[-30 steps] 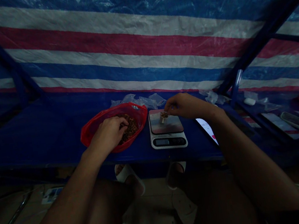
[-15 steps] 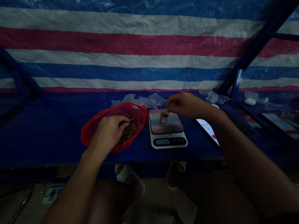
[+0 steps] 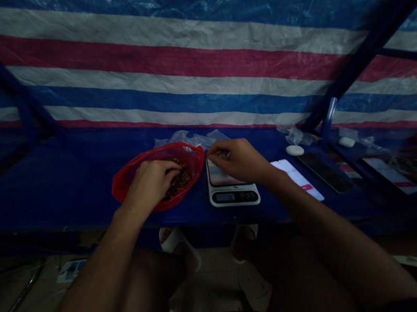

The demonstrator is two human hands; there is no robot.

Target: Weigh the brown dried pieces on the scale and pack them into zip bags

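My left hand reaches into a red plastic bag, thumb and fingers pressed together over small brown pieces that look like nuts or seeds. What those fingers hold, if anything, does not show. Right of the bag is a white digital kitchen scale with a lit display. Over its back part hovers my right hand, the fingers curled in a pinch; any item inside is too small to make out. Most of the scale's plate is covered by this hand.
A lit white-screened phone and a dark phone lie on the blue table to the right, near a white oval object. Clear plastic bags are crumpled at the back. A striped tarpaulin hangs behind.
My right hand has moved left across the scale, hiding the small cup of brown pieces seen on its plate before. The lit phone is now more exposed. My left hand has hardly moved.
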